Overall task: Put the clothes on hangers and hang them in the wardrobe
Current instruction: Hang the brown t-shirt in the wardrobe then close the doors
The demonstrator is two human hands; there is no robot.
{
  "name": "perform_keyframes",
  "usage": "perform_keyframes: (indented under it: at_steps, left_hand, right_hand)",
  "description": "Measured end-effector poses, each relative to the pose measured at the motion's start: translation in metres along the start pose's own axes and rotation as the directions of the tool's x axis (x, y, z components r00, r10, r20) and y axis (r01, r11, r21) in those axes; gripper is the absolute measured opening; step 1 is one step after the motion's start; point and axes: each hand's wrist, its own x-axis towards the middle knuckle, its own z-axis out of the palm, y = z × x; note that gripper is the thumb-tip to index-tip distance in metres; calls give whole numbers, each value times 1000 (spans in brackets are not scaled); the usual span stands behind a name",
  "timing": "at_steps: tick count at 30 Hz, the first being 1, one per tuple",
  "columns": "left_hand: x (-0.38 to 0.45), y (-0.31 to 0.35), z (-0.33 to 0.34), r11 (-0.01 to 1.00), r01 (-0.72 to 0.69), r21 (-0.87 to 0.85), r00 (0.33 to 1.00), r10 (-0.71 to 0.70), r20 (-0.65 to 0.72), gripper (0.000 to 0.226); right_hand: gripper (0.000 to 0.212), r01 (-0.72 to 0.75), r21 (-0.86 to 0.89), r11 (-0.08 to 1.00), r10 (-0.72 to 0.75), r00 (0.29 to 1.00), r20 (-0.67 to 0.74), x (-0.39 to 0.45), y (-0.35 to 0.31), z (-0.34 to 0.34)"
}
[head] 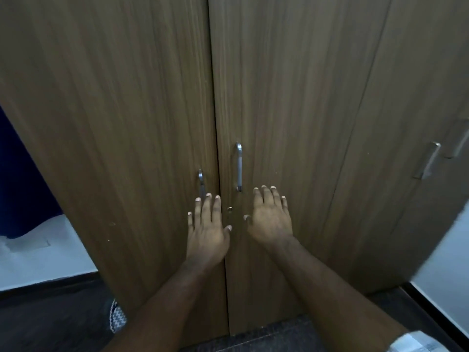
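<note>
A brown wood-grain wardrobe (127, 110) fills the view with its two middle doors closed. My left hand (206, 229) lies with straight fingers against the left door, its fingertips over the lower end of that door's metal handle (200, 177). My right hand (271, 217) is spread flat on the right door, just below and right of its metal handle (239, 166). A small keyhole (230, 209) sits between my hands. No clothes or hangers are in view.
A third door on the right carries another metal handle (429, 160). A white wall (38, 255) and something dark blue (22, 174) lie to the left. The floor (50, 321) is dark, with a zigzag-patterned item (117, 317) at the wardrobe's foot.
</note>
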Motion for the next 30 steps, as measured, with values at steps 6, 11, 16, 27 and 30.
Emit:
perform_keyframes:
  at_steps: [6, 11, 16, 27, 30]
  left_hand:
    - [-22, 48, 30, 984, -175, -22, 984, 175, 26, 79]
    - [-50, 116, 60, 946, -306, -104, 943, 316, 100, 80]
    - [-83, 203, 73, 866, -450, -217, 865, 483, 136, 79]
    - [-204, 389, 75, 662, -659, -356, 662, 736, 141, 81]
    - [-255, 426, 72, 618, -700, -358, 603, 780, 166, 80]
  right_hand:
    - [78, -144, -54, 988, 145, 989, 15, -57, 43, -6]
    - [77, -284, -123, 951, 287, 958, 10, -117, 97, -25]
    - [78, -430, -178, 885, 429, 902, -47, -181, 151, -59]
    - [71, -666, -227, 711, 645, 745, -169, -350, 257, -134]
    - [72, -702, -234, 672, 684, 710, -167, -409, 278, -152]
